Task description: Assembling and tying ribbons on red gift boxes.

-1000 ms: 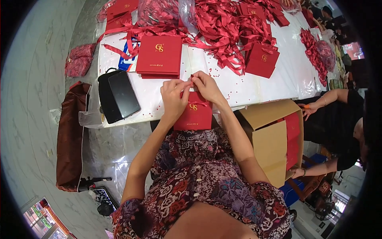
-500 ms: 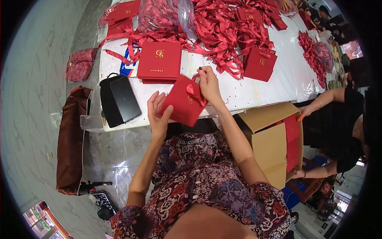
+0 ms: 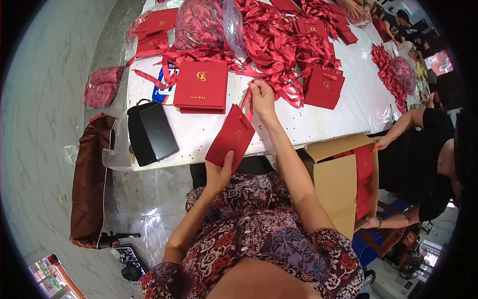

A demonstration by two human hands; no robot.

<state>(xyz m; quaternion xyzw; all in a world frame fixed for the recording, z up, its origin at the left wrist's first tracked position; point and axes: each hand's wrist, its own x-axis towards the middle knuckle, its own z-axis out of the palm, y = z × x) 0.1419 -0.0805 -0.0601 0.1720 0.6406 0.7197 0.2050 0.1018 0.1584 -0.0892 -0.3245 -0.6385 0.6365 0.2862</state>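
A small red paper bag (image 3: 230, 137) hangs tilted over the table's near edge. My left hand (image 3: 219, 172) grips its bottom end, thumb on the front face. A red ribbon (image 3: 247, 102) runs up from the bag's top, and my right hand (image 3: 262, 97) pinches its upper end, drawing it fairly straight. Just beyond, to the left, lies a stack of red bags (image 3: 201, 85) with gold lettering on top. A large heap of red ribbons (image 3: 274, 40) spreads past my right hand.
A phone (image 3: 158, 130) on a black pouch (image 3: 139, 149) lies at the table's left corner. More red bags (image 3: 324, 88) lie right of the heap. At right a co-worker's hands hold a cardboard box (image 3: 331, 184) with red items inside. A plastic bag of ribbons (image 3: 199, 25) stands at the back.
My left hand has moved down and right, closing on the bag's bottom end. The bag has turned more upright, and its ribbon is now stretched up to my right hand.
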